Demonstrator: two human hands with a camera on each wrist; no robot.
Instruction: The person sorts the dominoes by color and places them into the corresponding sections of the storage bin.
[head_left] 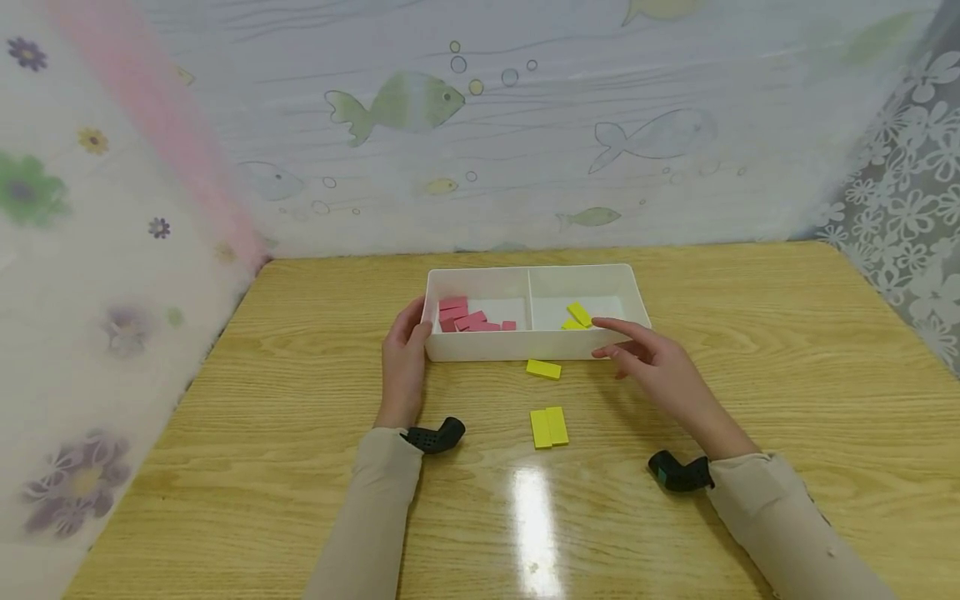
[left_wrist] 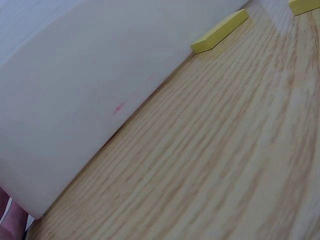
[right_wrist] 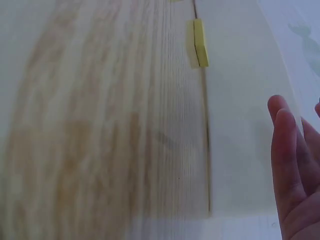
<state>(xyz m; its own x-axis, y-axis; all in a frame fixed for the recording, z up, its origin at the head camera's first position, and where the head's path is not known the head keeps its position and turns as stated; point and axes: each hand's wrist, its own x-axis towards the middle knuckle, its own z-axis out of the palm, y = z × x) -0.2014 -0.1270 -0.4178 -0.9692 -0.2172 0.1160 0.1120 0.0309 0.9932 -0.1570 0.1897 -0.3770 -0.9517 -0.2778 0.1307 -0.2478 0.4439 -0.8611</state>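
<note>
A white two-compartment box (head_left: 487, 346) stands on the table. My left hand (head_left: 403, 358) rests against its left end, thumb near the front corner. Several pink blocks (head_left: 483, 327) lie in the left compartment. In the right compartment are yellow blocks (head_left: 579, 313). My right hand (head_left: 660, 367) hovers at the front wall on the right, index finger reaching over the rim, thumb apart, holding nothing. One flat yellow block (head_left: 543, 369) lies against the box's front wall, also visible in the right wrist view. Two more yellow blocks (head_left: 550, 427) lie side by side nearer me.
The wooden table (head_left: 262, 467) reaches back to a wall (head_left: 525, 192) printed with fish. A flowered wall (head_left: 97, 275) borders the left side. Black wrist devices (head_left: 438, 436) sit at both cuffs. Light glares off the table's front part.
</note>
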